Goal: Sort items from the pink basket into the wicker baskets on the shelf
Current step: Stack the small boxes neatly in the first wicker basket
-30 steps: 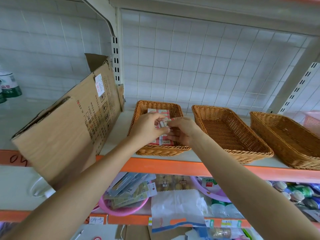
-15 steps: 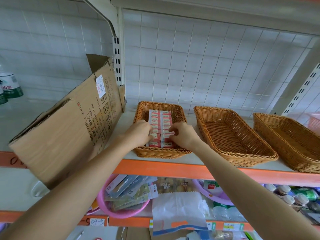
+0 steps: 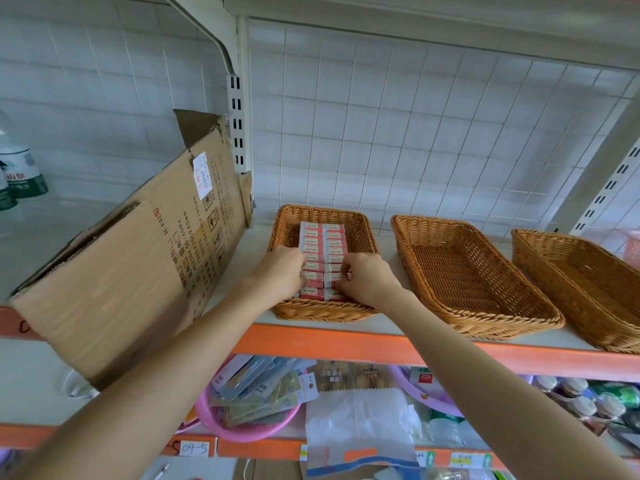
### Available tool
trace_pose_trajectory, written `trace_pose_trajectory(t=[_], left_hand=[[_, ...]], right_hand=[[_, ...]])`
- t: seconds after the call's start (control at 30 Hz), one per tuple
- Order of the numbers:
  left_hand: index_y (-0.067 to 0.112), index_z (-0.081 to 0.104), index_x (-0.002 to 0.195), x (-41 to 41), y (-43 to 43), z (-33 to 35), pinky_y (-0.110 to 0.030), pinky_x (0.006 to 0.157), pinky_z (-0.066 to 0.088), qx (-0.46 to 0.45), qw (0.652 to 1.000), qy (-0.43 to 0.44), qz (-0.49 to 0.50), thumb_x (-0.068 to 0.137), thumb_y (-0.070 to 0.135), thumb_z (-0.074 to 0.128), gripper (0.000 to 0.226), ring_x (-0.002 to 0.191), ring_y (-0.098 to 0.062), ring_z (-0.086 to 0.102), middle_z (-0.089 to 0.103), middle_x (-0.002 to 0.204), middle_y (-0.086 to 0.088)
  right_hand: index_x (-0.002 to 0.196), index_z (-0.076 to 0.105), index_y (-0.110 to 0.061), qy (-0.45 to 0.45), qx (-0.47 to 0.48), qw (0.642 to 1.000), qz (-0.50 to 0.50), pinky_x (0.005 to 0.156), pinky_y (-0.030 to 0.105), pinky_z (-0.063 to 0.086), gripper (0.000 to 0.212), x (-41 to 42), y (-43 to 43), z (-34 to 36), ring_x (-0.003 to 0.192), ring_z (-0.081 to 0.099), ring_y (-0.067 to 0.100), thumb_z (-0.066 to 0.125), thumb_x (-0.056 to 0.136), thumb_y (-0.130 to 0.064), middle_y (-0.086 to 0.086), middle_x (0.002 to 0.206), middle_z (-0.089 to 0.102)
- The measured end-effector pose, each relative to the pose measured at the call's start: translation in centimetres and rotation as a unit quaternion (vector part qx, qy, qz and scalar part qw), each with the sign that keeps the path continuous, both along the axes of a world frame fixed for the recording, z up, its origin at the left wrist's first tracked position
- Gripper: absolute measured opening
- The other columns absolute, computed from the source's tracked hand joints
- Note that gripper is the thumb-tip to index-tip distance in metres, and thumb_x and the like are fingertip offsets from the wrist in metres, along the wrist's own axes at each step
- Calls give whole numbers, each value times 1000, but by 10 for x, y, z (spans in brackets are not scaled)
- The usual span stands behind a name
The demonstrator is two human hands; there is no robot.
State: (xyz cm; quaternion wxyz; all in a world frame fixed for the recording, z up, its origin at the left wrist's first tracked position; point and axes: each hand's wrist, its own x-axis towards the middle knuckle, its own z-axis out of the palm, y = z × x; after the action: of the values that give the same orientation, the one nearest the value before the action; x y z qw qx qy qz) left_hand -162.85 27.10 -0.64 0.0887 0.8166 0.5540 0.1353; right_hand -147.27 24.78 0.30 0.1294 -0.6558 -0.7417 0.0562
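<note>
On the shelf the left wicker basket (image 3: 360, 230) holds two neat rows of small red-and-white boxes (image 3: 323, 242). Both my hands are inside its near end. My left hand (image 3: 280, 273) has its fingers curled against the left row's near boxes. My right hand (image 3: 367, 280) pinches a near box of the right row with its fingertips. The middle wicker basket (image 3: 464, 275) and the right wicker basket (image 3: 581, 289) hold nothing. A pink basket (image 3: 242, 431) with flat packaged items sits on the shelf below.
A big tilted cardboard box (image 3: 138, 258) leans at the left of the baskets. Water bottles (image 3: 20, 174) stand far left. A pink crate (image 3: 632, 251) shows at the far right. Bags, a purple basin (image 3: 415, 386) and cans (image 3: 595, 400) fill the lower shelf.
Both hands have lowered from holding boxes above the basket to its near end, and the boxes now lie in two rows. The view has tilted slightly up.
</note>
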Motion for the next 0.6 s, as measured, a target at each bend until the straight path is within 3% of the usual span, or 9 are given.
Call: trace_pose_trajectory(t=[0.27, 0.43, 0.53, 0.6], left_hand=[[18, 41, 82, 0, 6, -7, -19, 54, 32, -2, 1000, -18, 11, 87, 13, 64, 24, 73, -17, 44, 46, 85, -1], [26, 33, 67, 1, 4, -5, -18, 51, 31, -13, 1000, -16, 16, 88, 16, 64, 39, 65, -15, 45, 48, 76, 1], [12, 54, 77, 1, 1, -1, -21, 45, 31, -23, 999, -13, 20, 88, 15, 63, 15, 49, -12, 40, 48, 63, -1], [9, 55, 79, 1, 0, 0, -21, 44, 30, -27, 999, -21, 17, 88, 13, 62, 13, 46, -12, 38, 47, 60, -2]], right_hand=[[102, 60, -6, 8, -2, 1000, -7, 71, 33, 48, 26, 0, -1, -1, 92, 59, 27, 57, 86, -26, 11, 98, 64], [98, 58, -7, 16, 4, 1000, -4, 66, 29, 43, 19, -1, -3, -1, 90, 59, 28, 55, 87, -21, 11, 97, 64], [98, 58, -7, 15, 2, 1000, -8, 65, 29, 44, 19, -1, -4, -1, 89, 60, 28, 55, 88, -22, 11, 97, 64], [99, 58, -8, 12, 2, 1000, -11, 65, 29, 44, 19, -1, -3, -2, 88, 59, 28, 55, 88, -23, 11, 96, 64]])
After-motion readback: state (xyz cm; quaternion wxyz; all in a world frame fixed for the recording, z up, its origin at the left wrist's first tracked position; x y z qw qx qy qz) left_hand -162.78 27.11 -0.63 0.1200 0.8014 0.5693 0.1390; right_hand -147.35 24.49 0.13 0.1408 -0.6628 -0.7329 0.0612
